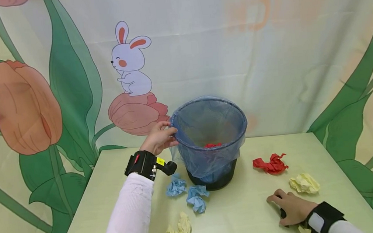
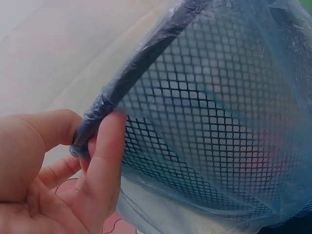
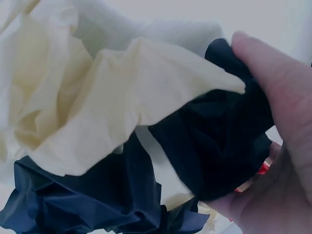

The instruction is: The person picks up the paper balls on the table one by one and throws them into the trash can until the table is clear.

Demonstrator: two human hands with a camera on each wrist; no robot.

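Observation:
A black mesh waste bin stands near the back of the table, lined with a translucent blue bag folded over its rim. My left hand pinches the bagged rim on the left side, thumb and fingers on either side of it. Inside the bin some red crumpled paper shows. At the right front, my right hand grips a black crumpled paper ball low over the table. Beside it in the right wrist view are a yellow crumpled paper and another dark crumpled paper.
Two blue paper balls lie by the bin's left front, with a yellow one nearer me. To the bin's right are a red paper piece and a yellow ball. A printed curtain hangs behind the table.

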